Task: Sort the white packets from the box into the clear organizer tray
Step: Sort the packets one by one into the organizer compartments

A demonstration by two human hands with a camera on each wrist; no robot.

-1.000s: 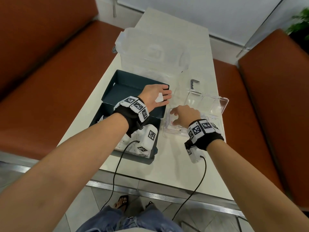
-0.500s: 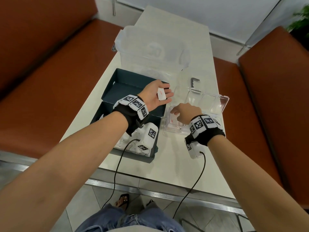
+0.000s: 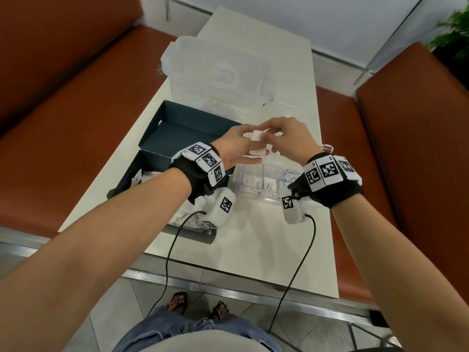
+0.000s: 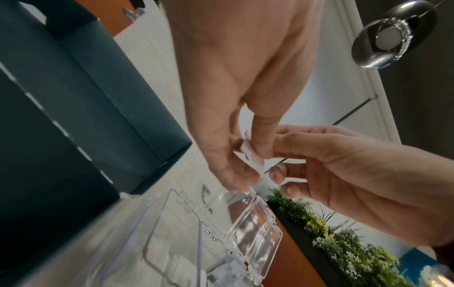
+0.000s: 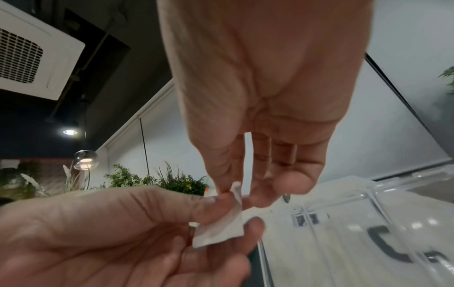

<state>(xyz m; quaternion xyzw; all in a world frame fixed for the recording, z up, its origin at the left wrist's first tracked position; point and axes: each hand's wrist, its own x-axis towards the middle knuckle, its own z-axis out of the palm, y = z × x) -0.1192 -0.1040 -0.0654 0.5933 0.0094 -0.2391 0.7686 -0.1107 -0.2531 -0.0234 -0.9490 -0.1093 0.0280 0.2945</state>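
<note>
My two hands meet in the air above the gap between the dark teal box (image 3: 177,128) and the clear organizer tray (image 3: 253,196). My left hand (image 3: 250,146) holds a small white packet (image 3: 255,137) between thumb and fingers. My right hand (image 3: 275,133) pinches the upper corner of that packet (image 5: 221,227) with thumb and forefinger. The left wrist view shows the same packet (image 4: 253,155) between both sets of fingertips. Several white packets (image 3: 250,180) lie in the tray's near compartments. More packets (image 3: 190,219) fill the box's near half, partly hidden by my left wrist.
A large clear lidded container (image 3: 218,72) stands behind the box. The organizer's open lid (image 4: 255,233) sticks up at its far side. A black bracket (image 5: 393,246) lies on the table. Orange benches (image 3: 76,123) flank the white table (image 3: 241,250). Cables hang off its front edge.
My left hand lifted the packet from over the box and moved right. My right hand left the tray, rose, and took hold of the packet's corner.
</note>
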